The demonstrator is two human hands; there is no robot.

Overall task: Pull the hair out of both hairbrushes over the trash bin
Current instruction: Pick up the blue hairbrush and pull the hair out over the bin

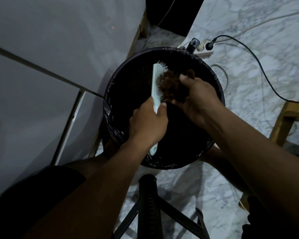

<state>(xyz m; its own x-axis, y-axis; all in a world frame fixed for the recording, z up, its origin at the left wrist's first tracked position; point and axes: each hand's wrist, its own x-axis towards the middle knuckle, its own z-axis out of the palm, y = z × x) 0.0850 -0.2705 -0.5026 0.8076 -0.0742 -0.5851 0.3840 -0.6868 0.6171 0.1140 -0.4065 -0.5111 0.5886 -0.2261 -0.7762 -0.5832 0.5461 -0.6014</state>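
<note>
A pale mint hairbrush stands on edge over the round black trash bin, bristles facing right. My left hand is closed around its handle, whose end sticks out below the fist. A clump of brown hair clings to the bristles. My right hand grips that clump from the right, fingers curled into it. Only one hairbrush is in view. The bin is lined with a dark bag and its inside is too dark to see.
A power strip with plugs lies behind the bin, and cables trail over the marble floor. A white cabinet fills the left. Wooden furniture legs stand at right. A black stool base sits near my knees.
</note>
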